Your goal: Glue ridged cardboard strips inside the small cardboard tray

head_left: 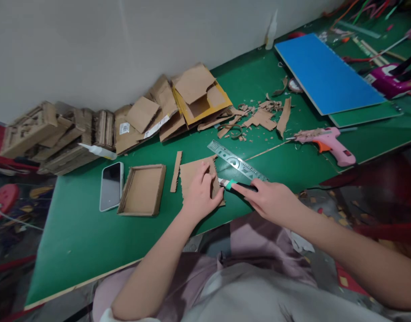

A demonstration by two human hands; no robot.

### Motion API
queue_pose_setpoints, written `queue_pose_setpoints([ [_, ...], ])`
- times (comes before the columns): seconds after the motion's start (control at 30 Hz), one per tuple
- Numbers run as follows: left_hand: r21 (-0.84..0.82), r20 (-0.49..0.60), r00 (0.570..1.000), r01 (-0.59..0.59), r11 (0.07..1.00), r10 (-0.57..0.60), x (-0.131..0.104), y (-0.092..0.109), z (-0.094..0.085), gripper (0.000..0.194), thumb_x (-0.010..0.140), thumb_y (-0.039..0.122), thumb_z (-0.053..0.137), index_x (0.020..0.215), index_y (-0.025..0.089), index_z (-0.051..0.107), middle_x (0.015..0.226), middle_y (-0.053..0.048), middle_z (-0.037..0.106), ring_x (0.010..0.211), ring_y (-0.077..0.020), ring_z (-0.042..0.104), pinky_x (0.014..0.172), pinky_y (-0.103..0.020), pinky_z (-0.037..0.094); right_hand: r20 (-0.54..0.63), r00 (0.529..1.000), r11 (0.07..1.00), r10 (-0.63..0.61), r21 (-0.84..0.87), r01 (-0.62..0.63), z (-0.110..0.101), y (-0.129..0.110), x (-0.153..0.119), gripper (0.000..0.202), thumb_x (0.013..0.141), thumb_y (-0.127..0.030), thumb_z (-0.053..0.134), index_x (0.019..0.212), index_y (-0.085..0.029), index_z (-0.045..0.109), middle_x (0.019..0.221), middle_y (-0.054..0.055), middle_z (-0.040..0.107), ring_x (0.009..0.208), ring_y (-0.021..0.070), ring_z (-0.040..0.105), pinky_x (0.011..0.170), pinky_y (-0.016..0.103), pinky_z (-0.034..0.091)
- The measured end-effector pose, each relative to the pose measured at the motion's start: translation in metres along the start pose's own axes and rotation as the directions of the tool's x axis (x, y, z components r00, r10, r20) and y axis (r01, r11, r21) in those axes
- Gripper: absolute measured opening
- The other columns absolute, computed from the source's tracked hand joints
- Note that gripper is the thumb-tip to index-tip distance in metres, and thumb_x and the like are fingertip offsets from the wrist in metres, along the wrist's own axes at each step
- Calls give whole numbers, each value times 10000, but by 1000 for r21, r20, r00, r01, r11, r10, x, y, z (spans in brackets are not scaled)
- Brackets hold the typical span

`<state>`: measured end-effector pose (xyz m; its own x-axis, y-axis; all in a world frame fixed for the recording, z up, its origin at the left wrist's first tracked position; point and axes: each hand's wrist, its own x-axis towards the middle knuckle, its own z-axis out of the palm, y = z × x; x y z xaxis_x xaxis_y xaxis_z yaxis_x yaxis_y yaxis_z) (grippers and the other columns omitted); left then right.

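Note:
A square piece of cardboard (189, 173) with rough edges lies on the green table. My left hand (203, 190) presses down on it, fingers spread, thumb near its right edge. My right hand (271, 200) is closed around a utility knife (241, 186) with a black and teal handle, its blade at the cardboard's right edge. Just beyond the knife lies a metal ruler (237, 160). A narrow cardboard strip (176, 171) rests left of the square piece. Farther left is a shallow cardboard tray (161, 190), beside a phone (112, 185).
Cardboard pieces (143, 112) and stacked cardboard frames (46, 134) line the wall, with a glue bottle (98, 151) in front. Torn scraps (261, 117) lie behind the ruler. To the right are a pink glue gun (338, 145) and a blue board (329, 74).

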<state>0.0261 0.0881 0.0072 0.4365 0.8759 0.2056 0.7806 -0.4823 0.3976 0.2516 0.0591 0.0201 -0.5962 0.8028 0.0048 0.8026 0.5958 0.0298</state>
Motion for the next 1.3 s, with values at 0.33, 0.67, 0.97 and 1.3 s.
queue_pose_setpoints([
  [0.33, -11, -1, 999, 48, 999, -48, 0, 1, -2, 257, 792, 317, 535, 974, 167, 433, 1265, -184, 390, 1340, -295, 243, 1030, -454, 359, -23, 1000, 1000, -9, 8, 9, 2, 2, -1, 487, 903, -269, 341, 1368, -396, 276, 892, 60, 570, 581, 105, 493, 522, 231, 218],
  [0.67, -22, -23, 999, 47, 999, -48, 0, 1, -1, 243, 778, 329, 554, 912, 189, 408, 1251, -184, 386, 1324, -307, 271, 1016, -482, 368, -52, 998, 999, -32, -7, 32, -2, 8, 15, 442, 919, -282, 311, 1349, -385, 325, 876, 65, 563, 594, 113, 520, 518, 243, 213],
  [0.97, -27, -15, 999, 35, 999, -36, -1, 1, -2, 254, 783, 352, 554, 899, 176, 412, 1246, -191, 381, 1326, -309, 263, 1026, -462, 362, -53, 996, 997, -65, -39, 63, -1, 16, 17, 466, 911, -277, 326, 1360, -396, 290, 899, 67, 555, 596, 103, 509, 518, 230, 206],
  [1.3, -45, -12, 999, 45, 998, -45, -1, 3, -2, 259, 774, 341, 565, 904, 177, 413, 1267, -197, 368, 1331, -315, 256, 1021, -474, 370, -30, 998, 997, -61, -50, 59, -1, 14, 17, 471, 914, -275, 312, 1371, -379, 273, 904, 75, 553, 616, 120, 527, 511, 232, 201],
])
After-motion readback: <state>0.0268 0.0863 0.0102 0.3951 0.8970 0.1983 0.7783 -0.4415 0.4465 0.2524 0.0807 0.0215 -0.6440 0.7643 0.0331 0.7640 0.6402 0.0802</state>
